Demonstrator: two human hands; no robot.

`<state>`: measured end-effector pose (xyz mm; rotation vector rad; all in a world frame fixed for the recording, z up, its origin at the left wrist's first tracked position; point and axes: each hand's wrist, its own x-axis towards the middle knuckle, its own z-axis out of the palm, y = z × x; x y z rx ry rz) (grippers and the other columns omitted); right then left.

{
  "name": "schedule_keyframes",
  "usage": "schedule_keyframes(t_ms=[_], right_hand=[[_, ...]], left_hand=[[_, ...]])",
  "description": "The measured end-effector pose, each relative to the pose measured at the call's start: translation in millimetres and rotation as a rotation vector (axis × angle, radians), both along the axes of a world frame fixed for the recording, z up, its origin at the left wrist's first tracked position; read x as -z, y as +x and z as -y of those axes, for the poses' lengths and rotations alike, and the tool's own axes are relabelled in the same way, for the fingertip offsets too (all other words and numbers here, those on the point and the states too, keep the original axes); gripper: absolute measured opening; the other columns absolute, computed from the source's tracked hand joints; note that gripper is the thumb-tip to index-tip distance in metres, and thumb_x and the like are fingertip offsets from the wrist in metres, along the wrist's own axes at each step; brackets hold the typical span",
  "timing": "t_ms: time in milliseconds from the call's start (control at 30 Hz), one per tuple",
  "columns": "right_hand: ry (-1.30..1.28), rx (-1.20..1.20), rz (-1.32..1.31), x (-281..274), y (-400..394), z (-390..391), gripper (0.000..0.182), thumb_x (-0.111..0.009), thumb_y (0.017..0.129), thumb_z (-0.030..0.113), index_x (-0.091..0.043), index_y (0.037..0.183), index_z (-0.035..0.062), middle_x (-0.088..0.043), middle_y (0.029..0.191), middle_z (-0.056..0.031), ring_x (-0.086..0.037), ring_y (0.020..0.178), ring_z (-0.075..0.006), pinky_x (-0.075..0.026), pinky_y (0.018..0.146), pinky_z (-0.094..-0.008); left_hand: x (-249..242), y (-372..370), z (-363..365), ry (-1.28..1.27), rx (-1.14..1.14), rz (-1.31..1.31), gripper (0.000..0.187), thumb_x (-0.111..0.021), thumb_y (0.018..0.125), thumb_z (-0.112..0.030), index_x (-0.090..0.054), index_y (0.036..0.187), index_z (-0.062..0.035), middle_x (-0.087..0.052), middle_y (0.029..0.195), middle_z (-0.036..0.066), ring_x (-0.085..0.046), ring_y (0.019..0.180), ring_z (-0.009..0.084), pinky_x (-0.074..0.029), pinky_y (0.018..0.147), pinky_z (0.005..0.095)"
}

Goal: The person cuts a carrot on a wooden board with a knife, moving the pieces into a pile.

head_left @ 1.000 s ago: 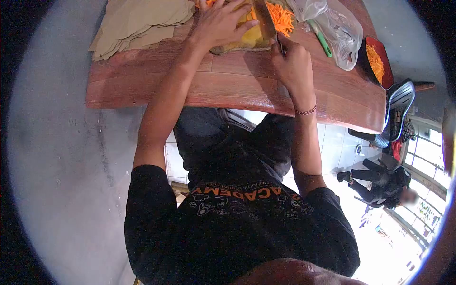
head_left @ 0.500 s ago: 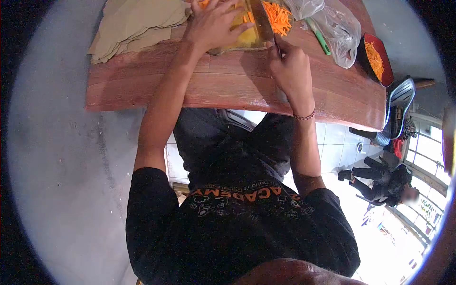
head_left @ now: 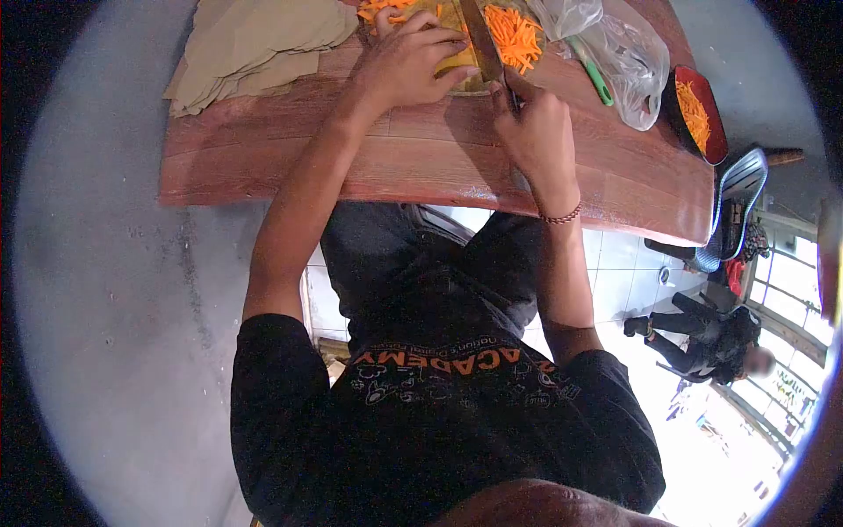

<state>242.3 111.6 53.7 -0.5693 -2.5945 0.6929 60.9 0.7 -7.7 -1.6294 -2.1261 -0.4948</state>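
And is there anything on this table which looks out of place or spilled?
Nothing looks clearly spilled near the knife. The bowl of orange strips sits at the right edge of the table and seems to overhang it, which looks precarious. The brown sheets are stacked unevenly.

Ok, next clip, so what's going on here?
A person at a wooden table holds a knife in the right hand, its blade over a board. The left hand is on the board beside it, fingers spread; what lies beneath is hard to make out. A pile of cut orange strips sits just right of the blade, with more beyond the left hand. A bowl at the table's right side also holds strips.
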Motion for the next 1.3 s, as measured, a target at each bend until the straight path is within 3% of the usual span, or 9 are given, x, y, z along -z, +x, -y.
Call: schedule_keyframes(t_ms=[167,333,667,733,933,1067,1167,1233,1300], right_hand=[[-0.009,-0.021,0.071,-1,-5,-1,0.027,-0.06,0.092,0.023,-0.068,0.108,0.003,-0.063,0.083,-0.0296,-0.063,0.083,-0.0478,-0.051,0.067,-0.051],[0.078,-0.02,0.014,17,-32,-14,0.019,-0.058,0.092,0.019,-0.065,0.097,0.0022,-0.062,0.078,-0.0293,-0.062,0.08,-0.0488,-0.051,0.066,-0.0538],[-0.012,-0.027,-0.022,8,-22,-21,0.025,-0.061,0.093,0.026,-0.068,0.099,0.003,-0.062,0.08,-0.03,-0.062,0.083,-0.0477,-0.049,0.066,-0.052],[0.005,-0.025,0.026,7,-19,-17,0.019,-0.063,0.087,0.018,-0.068,0.093,0.0002,-0.063,0.077,-0.0303,-0.065,0.077,-0.0468,-0.054,0.067,-0.0527],[0.018,-0.041,0.004,8,-16,-9,0.018,-0.067,0.082,0.016,-0.068,0.09,-0.0002,-0.064,0.075,-0.0289,-0.066,0.074,-0.0455,-0.056,0.066,-0.0511],[0.037,-0.034,0.075,14,-19,-8,0.019,-0.06,0.091,0.019,-0.066,0.098,0.0026,-0.061,0.076,-0.0297,-0.062,0.075,-0.0476,-0.05,0.063,-0.053],[0.122,-0.057,0.03,25,-36,-15,0.018,-0.06,0.09,0.018,-0.066,0.093,0.001,-0.061,0.075,-0.0299,-0.063,0.074,-0.0476,-0.051,0.063,-0.0541],[0.227,-0.04,-0.019,27,-53,-20,0.022,-0.066,0.083,0.016,-0.067,0.076,-0.0047,-0.065,0.07,-0.0258,-0.068,0.071,-0.0432,-0.057,0.063,-0.0495],[0.226,-0.041,-0.022,26,-63,-28,0.023,-0.065,0.084,0.018,-0.067,0.079,-0.0044,-0.065,0.07,-0.0258,-0.068,0.071,-0.043,-0.057,0.063,-0.0495]], left_hand=[[-3,0,-2,-0.01,0.008,-0.027,0.041,-0.065,0.088,-0.052,-0.076,0.11,-0.0182,-0.071,0.118,-0.005,-0.055,0.117,0.016,-0.024,0.101,0.0553],[-1,-2,-3,0.008,0.005,0.018,0.036,-0.067,0.088,-0.048,-0.077,0.108,-0.0191,-0.071,0.116,-0.005,-0.056,0.115,0.0161,-0.025,0.102,0.0559],[5,-7,-2,0.019,0.012,0.127,0.029,-0.061,0.094,-0.039,-0.076,0.109,-0.0199,-0.071,0.117,-0.007,-0.055,0.113,0.0184,-0.024,0.101,0.0543],[5,-6,-2,0.025,0.004,0.098,0.028,-0.06,0.094,-0.037,-0.076,0.109,-0.0198,-0.071,0.116,-0.006,-0.055,0.112,0.0183,-0.024,0.1,0.0534],[0,-2,0,0.05,0.03,0.109,0.027,-0.06,0.093,-0.032,-0.076,0.109,-0.0185,-0.071,0.117,-0.005,-0.055,0.11,0.0175,-0.025,0.097,0.0501],[2,-5,0,0.026,0.034,0.039,0.026,-0.061,0.092,-0.03,-0.076,0.109,-0.0167,-0.07,0.118,-0.004,-0.055,0.11,0.0175,-0.025,0.096,0.05],[2,-5,0,0.043,0.054,0.068,0.027,-0.061,0.091,-0.029,-0.076,0.108,-0.0163,-0.07,0.119,-0.004,-0.055,0.109,0.0183,-0.025,0.096,0.0513],[0,-4,0,0.024,0.046,0.091,0.026,-0.061,0.091,-0.03,-0.076,0.107,-0.0166,-0.07,0.118,-0.004,-0.055,0.109,0.0188,-0.025,0.096,0.0515],[-3,-3,0,0.006,0.037,0.11,0.026,-0.061,0.091,-0.031,-0.077,0.107,-0.017,-0.071,0.118,-0.004,-0.055,0.109,0.0192,-0.025,0.097,0.0518]])
